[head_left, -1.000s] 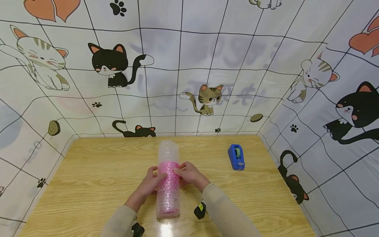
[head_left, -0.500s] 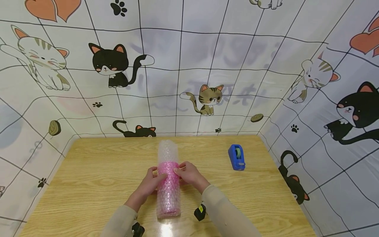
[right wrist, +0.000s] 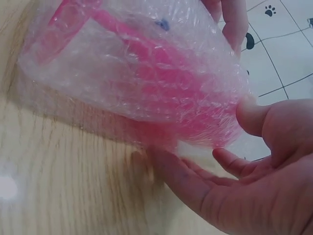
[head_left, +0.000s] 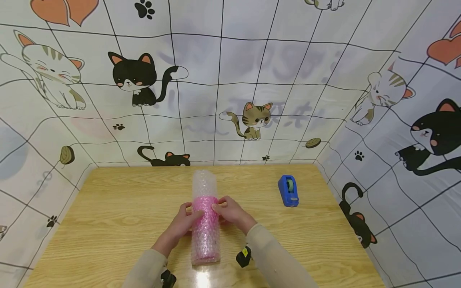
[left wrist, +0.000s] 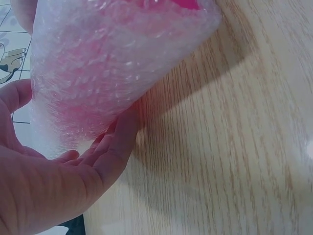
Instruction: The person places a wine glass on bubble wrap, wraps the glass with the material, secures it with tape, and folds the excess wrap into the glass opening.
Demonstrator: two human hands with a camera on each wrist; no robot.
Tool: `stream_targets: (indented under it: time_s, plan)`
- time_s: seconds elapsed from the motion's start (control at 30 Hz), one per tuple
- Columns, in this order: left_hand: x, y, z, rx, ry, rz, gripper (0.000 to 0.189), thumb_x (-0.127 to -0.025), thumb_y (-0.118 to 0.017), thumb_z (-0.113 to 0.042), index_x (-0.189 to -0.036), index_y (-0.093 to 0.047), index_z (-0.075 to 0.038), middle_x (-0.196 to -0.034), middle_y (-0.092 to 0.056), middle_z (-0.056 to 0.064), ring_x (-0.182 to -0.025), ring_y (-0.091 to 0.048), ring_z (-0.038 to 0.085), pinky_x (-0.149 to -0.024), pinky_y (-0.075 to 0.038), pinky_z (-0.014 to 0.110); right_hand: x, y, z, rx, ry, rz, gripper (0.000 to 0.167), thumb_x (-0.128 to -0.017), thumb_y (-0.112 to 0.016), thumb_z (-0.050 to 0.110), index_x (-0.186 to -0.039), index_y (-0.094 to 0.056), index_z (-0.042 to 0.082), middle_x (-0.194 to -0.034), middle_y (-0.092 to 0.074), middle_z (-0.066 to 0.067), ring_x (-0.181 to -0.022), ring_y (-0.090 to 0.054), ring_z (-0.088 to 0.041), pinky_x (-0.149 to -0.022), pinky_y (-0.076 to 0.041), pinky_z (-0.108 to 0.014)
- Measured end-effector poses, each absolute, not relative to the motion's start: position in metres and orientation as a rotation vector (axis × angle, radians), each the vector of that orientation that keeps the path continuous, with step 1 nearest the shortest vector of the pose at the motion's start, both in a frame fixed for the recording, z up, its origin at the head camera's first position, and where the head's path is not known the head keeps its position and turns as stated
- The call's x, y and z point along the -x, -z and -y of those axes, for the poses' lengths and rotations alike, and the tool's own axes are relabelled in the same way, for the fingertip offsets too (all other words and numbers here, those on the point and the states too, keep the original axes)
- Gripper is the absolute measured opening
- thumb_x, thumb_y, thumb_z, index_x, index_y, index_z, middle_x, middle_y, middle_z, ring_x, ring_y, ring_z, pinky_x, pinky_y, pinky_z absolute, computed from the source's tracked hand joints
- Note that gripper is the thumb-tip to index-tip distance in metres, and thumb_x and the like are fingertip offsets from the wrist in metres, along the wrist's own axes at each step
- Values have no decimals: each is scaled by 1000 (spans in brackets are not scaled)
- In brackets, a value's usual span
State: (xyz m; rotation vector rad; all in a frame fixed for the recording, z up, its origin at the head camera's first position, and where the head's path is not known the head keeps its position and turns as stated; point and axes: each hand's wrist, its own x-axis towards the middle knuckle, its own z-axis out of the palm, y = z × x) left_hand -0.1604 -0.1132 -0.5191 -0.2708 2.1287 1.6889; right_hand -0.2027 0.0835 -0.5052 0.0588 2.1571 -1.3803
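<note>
A long roll of clear bubble wrap (head_left: 205,240) with something bright pink inside lies on the table, its length running away from me. My left hand (head_left: 181,222) grips the roll from the left, thumb on top and fingers curled under its side. From the right my right hand (head_left: 233,212) holds it the same way, its thumb resting on the pink part. In the left wrist view the fingers (left wrist: 115,147) tuck beneath the wrap (left wrist: 107,63). The right wrist view shows a thumb and fingers around the pink bundle (right wrist: 166,78); what the pink thing is, I cannot tell.
A blue tape dispenser (head_left: 288,192) with a greenish roll stands at the back right of the wooden table (head_left: 126,208). Behind and beside the table hang white sheets (head_left: 237,60) with grid lines and cartoon cats. Black wrist cameras (head_left: 243,256) are strapped at both sleeves.
</note>
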Motion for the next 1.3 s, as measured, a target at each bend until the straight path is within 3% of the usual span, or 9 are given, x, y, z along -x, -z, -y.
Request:
stream_targets:
  time_s: [0.23,0.67,0.8,1.03,1.3]
  plan:
    - [160,518,115,270,-1688,-2122,83,-92,-60,-48,-148,-18,-4,-142,-41,27,-116,-58,35,-92,-54,50,203,507,-84,-76,1429,-2050,57,-93,-60,48,-132,-39,12,-107,-62,-10,-92,-64,-26,-90,-55,-46]
    - [160,521,116,290,-1703,-2118,81,-95,-56,-45,-150,-14,-4,-144,-39,28,-118,-58,36,-95,-52,50,207,516,-79,-192,1470,-1965,73,-87,-65,54,-133,-42,2,-116,-57,-12,-96,-63,-24,-90,-56,-42]
    - [159,520,117,279,-1705,-2120,80,-95,-54,-45,-150,-12,-3,-145,-38,30,-118,-58,36,-93,-53,50,208,516,-79,-200,1473,-1952,72,-86,-66,55,-131,-46,2,-112,-61,-11,-94,-63,-23,-87,-57,-39]
    - [160,522,118,272,-1719,-2110,78,-96,-53,-43,-151,-12,-4,-144,-38,30,-114,-60,34,-88,-55,46,209,522,-80,-179,1463,-1922,61,-86,-66,56,-114,-62,2,-100,-67,-7,-87,-60,-19,-80,-55,-34]
    - [160,523,120,262,-1705,-2145,77,-96,-53,-43,-150,-17,-2,-144,-39,31,-117,-58,37,-90,-54,49,209,521,-77,-155,1494,-1884,64,-88,-65,54,-122,-58,0,-106,-68,-11,-89,-64,-18,-88,-57,-38]
